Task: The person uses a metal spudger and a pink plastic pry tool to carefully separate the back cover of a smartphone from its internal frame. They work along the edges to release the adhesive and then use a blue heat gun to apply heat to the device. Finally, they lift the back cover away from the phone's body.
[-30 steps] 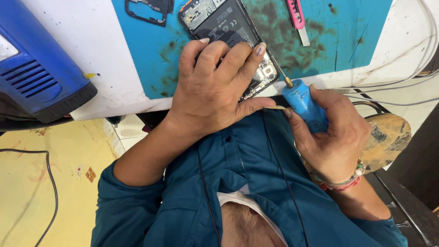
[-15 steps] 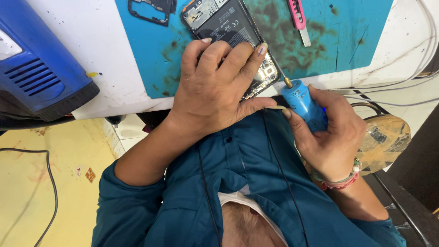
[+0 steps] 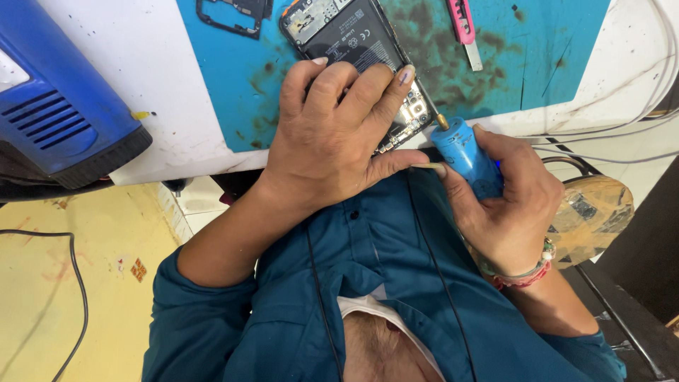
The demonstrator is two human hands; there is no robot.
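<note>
An opened black phone [image 3: 346, 35] with its back cover off lies on a teal work mat [image 3: 537, 64] at the table's near edge. My left hand [image 3: 332, 134] rests flat over the phone's lower half and pins it down, fingers spread. My right hand [image 3: 513, 212] grips a blue screwdriver [image 3: 463, 152]. Its metal tip touches the phone's lower right corner, beside the exposed circuit board. A beaded bracelet circles my right wrist.
A black phone frame part [image 3: 233, 14] lies on the mat at the top left, and a pink utility knife [image 3: 461, 18] at the top right. A large blue device [image 3: 56, 113] sits on the white table at left. White cables [image 3: 636, 120] trail at right above a worn round stool [image 3: 590, 212].
Both hands keep their grip and place. The screwdriver tip stays at the phone's corner, and only the view shifts slightly.
</note>
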